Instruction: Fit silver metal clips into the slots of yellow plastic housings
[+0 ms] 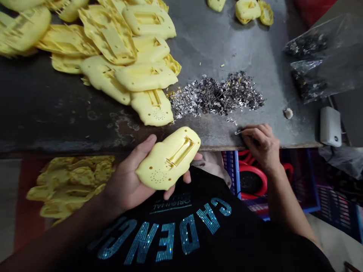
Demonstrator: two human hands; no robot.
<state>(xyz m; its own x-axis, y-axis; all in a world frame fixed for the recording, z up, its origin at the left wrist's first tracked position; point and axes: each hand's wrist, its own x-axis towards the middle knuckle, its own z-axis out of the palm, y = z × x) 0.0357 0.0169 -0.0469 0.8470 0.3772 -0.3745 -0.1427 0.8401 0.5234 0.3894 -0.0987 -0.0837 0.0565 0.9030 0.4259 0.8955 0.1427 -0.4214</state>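
Note:
My left hand (133,179) cradles a yellow plastic shell (168,158), inner side up, with a rectangular slot and a ring of small holes showing. It is held just below the table's near edge. My right hand (262,143) rests at that edge, its fingers pinched on a small metal clip (238,132). Just beyond the right hand lies a heap of shiny metal clips (217,96) on the grey table (215,41).
A stack of yellow shells (133,56) covers the table's left half, with a few more (249,9) at the far edge. Clear bags of metal parts (314,64) and a white box (330,126) sit at right. More shells (70,185) lie below left; a blue crate (283,189) below right.

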